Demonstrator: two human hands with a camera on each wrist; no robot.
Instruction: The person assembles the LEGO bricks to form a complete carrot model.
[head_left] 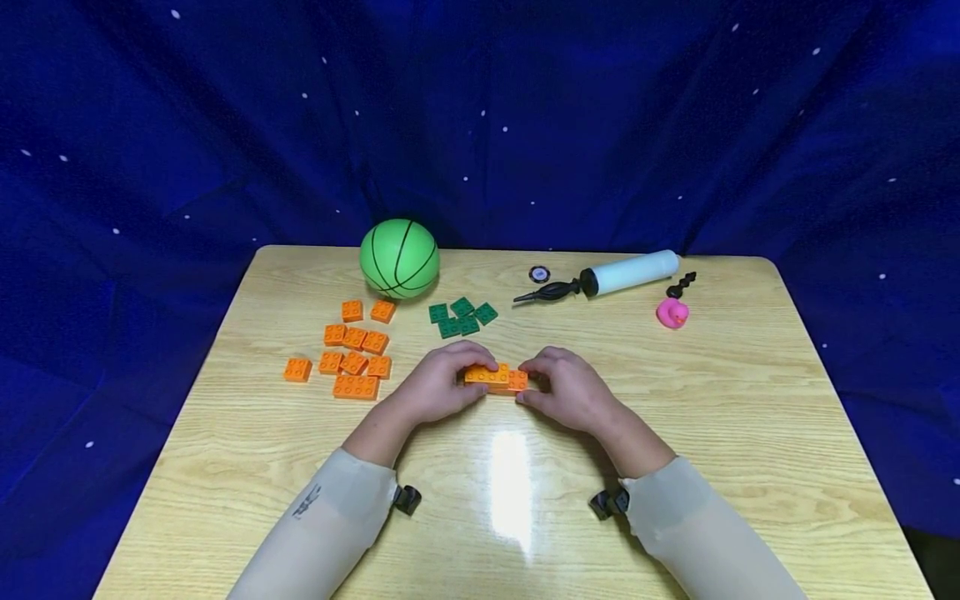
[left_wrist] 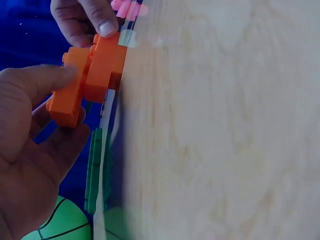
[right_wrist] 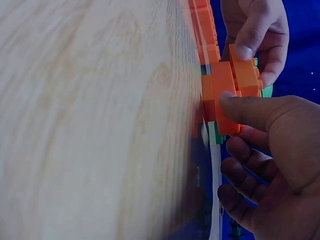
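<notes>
Near the middle of the table, my left hand (head_left: 442, 382) pinches a long orange toy building brick (head_left: 487, 375) between thumb and fingers. This brick sits over a second orange brick (right_wrist: 225, 107), shifted to the left, so studs of the lower one show at the right. In the head view my right hand (head_left: 566, 388) grips that lower brick at its right end. The right wrist view shows its thumb against the brick's side. Another orange piece (right_wrist: 207, 97) shows beneath the lower brick. Whether the upper brick is pressed fully down, I cannot tell.
Several loose orange bricks (head_left: 354, 387) lie left of the hands. Flat green bricks (head_left: 468, 323) and a green ball (head_left: 400, 258) are behind. At the back right are a hand pump (head_left: 630, 273), a round chip (head_left: 539, 273), a pink duck (head_left: 672, 313) and a black twisted piece (head_left: 681, 285).
</notes>
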